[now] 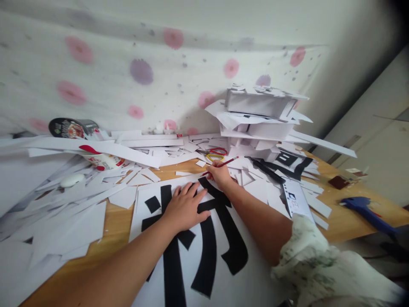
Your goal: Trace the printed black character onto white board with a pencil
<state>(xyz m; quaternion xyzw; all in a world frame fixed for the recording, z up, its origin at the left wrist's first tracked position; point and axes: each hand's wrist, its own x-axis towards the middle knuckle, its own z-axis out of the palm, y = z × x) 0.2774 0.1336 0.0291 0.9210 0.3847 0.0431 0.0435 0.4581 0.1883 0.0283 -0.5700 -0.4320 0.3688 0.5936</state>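
Note:
A large white sheet (255,264) lies on the wooden table, with thick black character pieces (174,268) on it. My left hand (185,207) rests flat on the black shapes, fingers spread, holding nothing. My right hand (219,174) is closed around a red pencil (230,161), whose lower end points at the sheet's top edge, just above a black stroke. Whether the tip touches the paper is too small to tell. Just beyond my right hand lie scissors (214,154) with red and yellow handles.
White paper scraps (86,230) cover the left and back. Stacked white box shapes (258,106) stand at back right. A black knife (266,169), a ruler (297,198) and a blue glue gun (367,213) lie right. A paper cup (105,162) stands left.

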